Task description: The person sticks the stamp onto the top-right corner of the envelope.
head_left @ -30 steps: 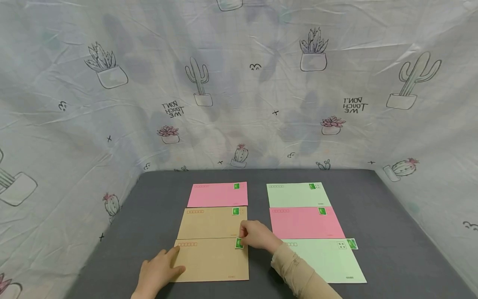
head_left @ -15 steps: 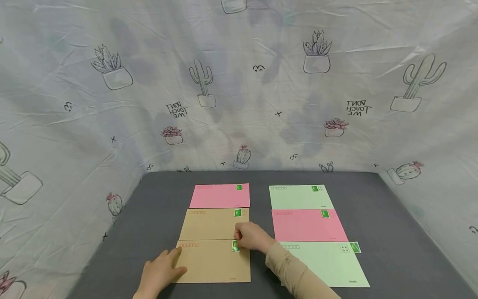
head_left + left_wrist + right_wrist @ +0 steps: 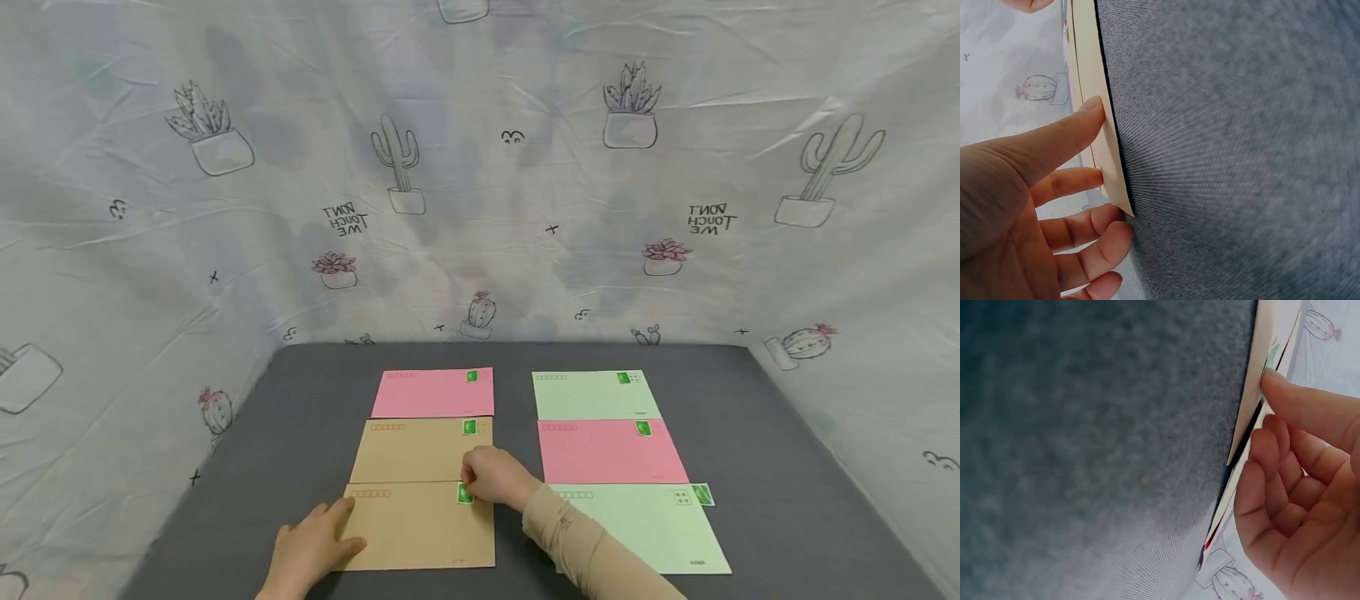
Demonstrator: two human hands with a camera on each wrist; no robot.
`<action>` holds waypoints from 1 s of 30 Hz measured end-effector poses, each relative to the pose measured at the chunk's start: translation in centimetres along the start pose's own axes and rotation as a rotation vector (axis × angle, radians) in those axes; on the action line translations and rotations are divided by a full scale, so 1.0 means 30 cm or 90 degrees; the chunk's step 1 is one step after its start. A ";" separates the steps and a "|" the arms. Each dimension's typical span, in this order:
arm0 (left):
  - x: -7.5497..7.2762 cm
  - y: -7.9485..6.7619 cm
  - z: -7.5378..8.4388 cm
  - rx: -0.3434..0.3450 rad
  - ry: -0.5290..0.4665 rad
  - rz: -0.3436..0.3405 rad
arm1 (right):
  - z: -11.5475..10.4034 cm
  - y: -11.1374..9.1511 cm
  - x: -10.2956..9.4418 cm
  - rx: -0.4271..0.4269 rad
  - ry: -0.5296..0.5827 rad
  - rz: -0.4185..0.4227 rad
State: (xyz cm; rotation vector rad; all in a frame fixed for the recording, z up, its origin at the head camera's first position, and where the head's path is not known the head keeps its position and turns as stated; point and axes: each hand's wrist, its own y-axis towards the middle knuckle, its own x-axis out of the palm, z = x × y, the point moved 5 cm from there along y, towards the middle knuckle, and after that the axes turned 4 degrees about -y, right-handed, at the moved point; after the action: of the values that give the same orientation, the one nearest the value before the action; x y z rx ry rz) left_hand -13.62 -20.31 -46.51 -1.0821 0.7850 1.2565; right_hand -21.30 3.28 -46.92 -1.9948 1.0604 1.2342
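My left hand (image 3: 311,546) rests on the left edge of the nearest tan envelope (image 3: 405,533), thumb and fingers spread. The left wrist view has its thumb (image 3: 1082,128) lying on the envelope's face. At that envelope's top right corner, my right hand (image 3: 498,477) pinches a green stamp (image 3: 464,493) that lies against the paper. In the right wrist view the thumb tip touches a green sliver of the stamp (image 3: 1271,355), and the other fingers are curled. Part of the stamp is hidden by the fingers.
Behind lie another tan envelope (image 3: 408,454) and a pink one (image 3: 431,396), both stamped. The right column has a far green envelope (image 3: 585,400) and a pink one (image 3: 600,458), stamped, and a near green envelope (image 3: 637,542) with a loose-looking stamp (image 3: 702,495) at its right edge.
My right hand has shifted slightly left with the stamp, further in from the envelope's right edge. The left hand stays on the same envelope edge; the head view sways a little.
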 end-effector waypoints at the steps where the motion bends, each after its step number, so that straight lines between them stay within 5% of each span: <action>1: 0.001 0.001 0.002 -0.002 -0.001 -0.001 | 0.000 -0.002 0.000 0.000 -0.014 0.002; 8: 0.001 0.005 0.011 -0.012 0.004 -0.009 | -0.031 -0.020 -0.004 -0.041 -0.127 0.034; 17: -0.002 0.006 0.013 -0.016 0.001 -0.036 | -0.045 -0.042 -0.020 -0.057 -0.138 0.037; 24: -0.034 0.001 0.031 0.017 0.035 0.033 | -0.038 -0.054 -0.060 -0.060 -0.107 0.055; 30: -0.061 0.007 0.097 0.063 0.078 0.105 | -0.032 -0.081 -0.129 -0.085 -0.109 0.115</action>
State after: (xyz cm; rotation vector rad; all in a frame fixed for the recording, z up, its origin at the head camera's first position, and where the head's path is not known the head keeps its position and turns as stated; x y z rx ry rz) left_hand -14.44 -18.22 -43.92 -1.0381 1.0365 1.2839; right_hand -19.80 5.10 -42.88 -1.8815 1.1165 1.5796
